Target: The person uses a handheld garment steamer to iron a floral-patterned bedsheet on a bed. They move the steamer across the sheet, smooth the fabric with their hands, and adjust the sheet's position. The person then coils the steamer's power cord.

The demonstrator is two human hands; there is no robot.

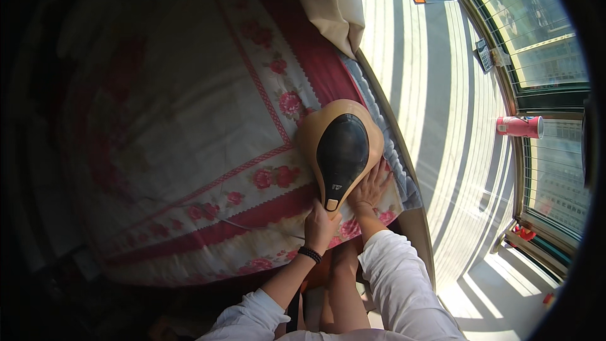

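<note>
Together both hands (344, 211) grip the tan handheld cleaner (341, 148) on the bedspread (189, 132).

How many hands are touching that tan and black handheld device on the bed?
2: the left hand grips the device at its narrow handle end; the right hand lies flat beside it.

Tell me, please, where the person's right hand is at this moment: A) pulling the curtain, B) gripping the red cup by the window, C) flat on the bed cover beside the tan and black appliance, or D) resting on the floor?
C: the right hand lies spread on the floral bed cover against the tan and black appliance, while the left hand holds its narrow handle end.
</note>
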